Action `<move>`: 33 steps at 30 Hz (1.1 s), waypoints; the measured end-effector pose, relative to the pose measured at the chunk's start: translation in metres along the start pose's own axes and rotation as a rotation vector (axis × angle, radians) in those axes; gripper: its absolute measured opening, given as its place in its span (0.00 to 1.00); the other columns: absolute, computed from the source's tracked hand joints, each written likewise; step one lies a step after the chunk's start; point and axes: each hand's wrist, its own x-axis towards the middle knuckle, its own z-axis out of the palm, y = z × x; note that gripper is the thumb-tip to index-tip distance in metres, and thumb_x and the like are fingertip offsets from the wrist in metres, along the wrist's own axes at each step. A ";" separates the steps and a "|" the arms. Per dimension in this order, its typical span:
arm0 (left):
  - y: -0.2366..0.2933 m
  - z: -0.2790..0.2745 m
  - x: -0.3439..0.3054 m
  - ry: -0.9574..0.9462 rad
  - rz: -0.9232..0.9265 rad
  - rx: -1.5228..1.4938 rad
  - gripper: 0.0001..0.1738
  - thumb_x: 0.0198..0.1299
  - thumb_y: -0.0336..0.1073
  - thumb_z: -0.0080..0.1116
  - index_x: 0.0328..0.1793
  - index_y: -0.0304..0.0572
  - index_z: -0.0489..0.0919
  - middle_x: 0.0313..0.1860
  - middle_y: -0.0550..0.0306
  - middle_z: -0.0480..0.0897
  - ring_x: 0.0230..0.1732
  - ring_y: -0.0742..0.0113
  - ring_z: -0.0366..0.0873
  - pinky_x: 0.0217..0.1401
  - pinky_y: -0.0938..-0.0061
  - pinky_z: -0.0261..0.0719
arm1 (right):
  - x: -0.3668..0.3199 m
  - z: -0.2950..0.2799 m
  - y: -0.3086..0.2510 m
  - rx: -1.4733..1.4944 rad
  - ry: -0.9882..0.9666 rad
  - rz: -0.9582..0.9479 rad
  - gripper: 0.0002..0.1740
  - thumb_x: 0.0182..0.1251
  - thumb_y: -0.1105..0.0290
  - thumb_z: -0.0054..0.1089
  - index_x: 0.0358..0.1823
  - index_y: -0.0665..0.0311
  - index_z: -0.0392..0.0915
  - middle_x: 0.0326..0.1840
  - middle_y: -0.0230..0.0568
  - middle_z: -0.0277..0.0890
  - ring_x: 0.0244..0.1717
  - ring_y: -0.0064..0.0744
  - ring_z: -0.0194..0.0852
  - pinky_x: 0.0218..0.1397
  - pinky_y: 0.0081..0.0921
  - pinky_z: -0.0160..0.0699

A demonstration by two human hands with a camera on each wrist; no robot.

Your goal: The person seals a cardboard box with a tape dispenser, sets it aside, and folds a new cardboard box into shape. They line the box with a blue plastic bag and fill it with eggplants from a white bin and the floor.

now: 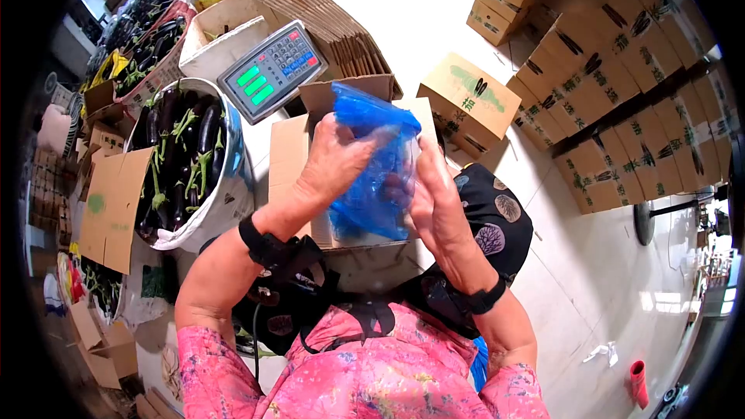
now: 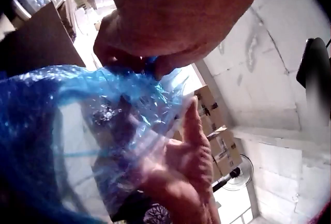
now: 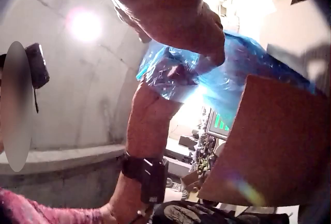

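Note:
Between both hands, a thin blue plastic bag (image 1: 372, 178) stands over an open cardboard box (image 1: 289, 157). The left hand (image 1: 335, 161) grips its upper part with curled fingers, and in the left wrist view that hand (image 2: 176, 22) pinches the crumpled film. On the other side, the right hand (image 1: 436, 200) holds the bag's edge, its thumb outside and its fingers showing through the film. Seen from the right wrist, the right hand (image 3: 176, 17) bends over the bag (image 3: 232, 64). A raised box flap (image 3: 269, 141) hides part of the bag there.
Left of the box stands a white tub (image 1: 240, 186) of eggplants (image 1: 182, 147). A scale display (image 1: 273, 70) and flattened cartons (image 1: 334, 23) lie beyond. A closed carton (image 1: 469, 101) and stacked cartons (image 1: 621, 70) are at right. A red object (image 1: 638, 384) lies on the floor.

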 end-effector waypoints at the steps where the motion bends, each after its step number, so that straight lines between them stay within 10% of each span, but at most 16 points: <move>1: -0.002 -0.002 0.004 -0.013 0.031 0.054 0.10 0.62 0.34 0.66 0.41 0.33 0.84 0.37 0.54 0.88 0.37 0.72 0.83 0.44 0.72 0.81 | -0.008 -0.004 -0.004 -0.124 -0.005 0.028 0.33 0.75 0.56 0.56 0.74 0.66 0.58 0.59 0.41 0.75 0.54 0.28 0.78 0.56 0.24 0.77; 7: -0.023 0.010 0.013 -0.121 0.101 0.323 0.13 0.60 0.38 0.66 0.42 0.34 0.83 0.31 0.46 0.83 0.31 0.73 0.77 0.39 0.69 0.79 | 0.002 -0.011 0.016 -0.137 0.004 0.072 0.16 0.73 0.68 0.60 0.58 0.64 0.78 0.46 0.29 0.81 0.41 0.17 0.78 0.45 0.17 0.78; 10: -0.021 -0.002 0.015 -0.200 -0.061 0.360 0.13 0.68 0.37 0.60 0.50 0.36 0.84 0.38 0.64 0.85 0.38 0.79 0.77 0.44 0.77 0.78 | 0.007 -0.024 0.017 -0.078 -0.001 0.075 0.13 0.75 0.68 0.58 0.57 0.62 0.78 0.45 0.27 0.81 0.39 0.17 0.78 0.42 0.16 0.79; 16: 0.000 -0.004 0.000 -0.264 -0.199 0.116 0.21 0.68 0.44 0.61 0.59 0.37 0.81 0.48 0.59 0.84 0.48 0.74 0.77 0.56 0.74 0.76 | 0.010 -0.030 0.016 -0.042 0.052 0.086 0.11 0.75 0.67 0.56 0.54 0.60 0.80 0.44 0.26 0.82 0.41 0.16 0.78 0.42 0.15 0.75; 24: -0.020 -0.065 0.018 -0.121 -0.105 -0.080 0.05 0.65 0.31 0.59 0.43 0.37 0.82 0.35 0.62 0.82 0.38 0.75 0.80 0.37 0.79 0.79 | -0.023 -0.037 -0.022 0.079 0.288 0.103 0.08 0.75 0.69 0.49 0.49 0.62 0.72 0.40 0.31 0.78 0.35 0.22 0.75 0.36 0.20 0.72; 26: -0.028 -0.088 0.022 -0.106 0.023 -0.175 0.06 0.67 0.30 0.59 0.44 0.35 0.82 0.38 0.59 0.83 0.38 0.75 0.81 0.39 0.78 0.81 | -0.049 -0.083 -0.033 0.216 -0.168 0.188 0.08 0.74 0.69 0.49 0.48 0.62 0.74 0.36 0.30 0.78 0.26 0.22 0.71 0.31 0.18 0.69; 30: -0.053 -0.135 0.039 -0.004 0.066 -0.181 0.07 0.69 0.35 0.58 0.43 0.41 0.83 0.36 0.63 0.84 0.35 0.76 0.80 0.38 0.77 0.81 | -0.110 -0.071 -0.059 -0.783 -0.602 0.715 0.13 0.75 0.64 0.49 0.40 0.66 0.77 0.31 0.36 0.79 0.27 0.31 0.77 0.31 0.27 0.74; 33: -0.038 -0.131 0.052 0.115 0.018 0.332 0.12 0.64 0.42 0.61 0.38 0.39 0.84 0.30 0.60 0.84 0.33 0.74 0.81 0.35 0.71 0.78 | -0.131 -0.078 -0.042 -1.393 -0.691 0.382 0.12 0.72 0.62 0.54 0.45 0.63 0.78 0.38 0.54 0.79 0.41 0.60 0.78 0.45 0.41 0.79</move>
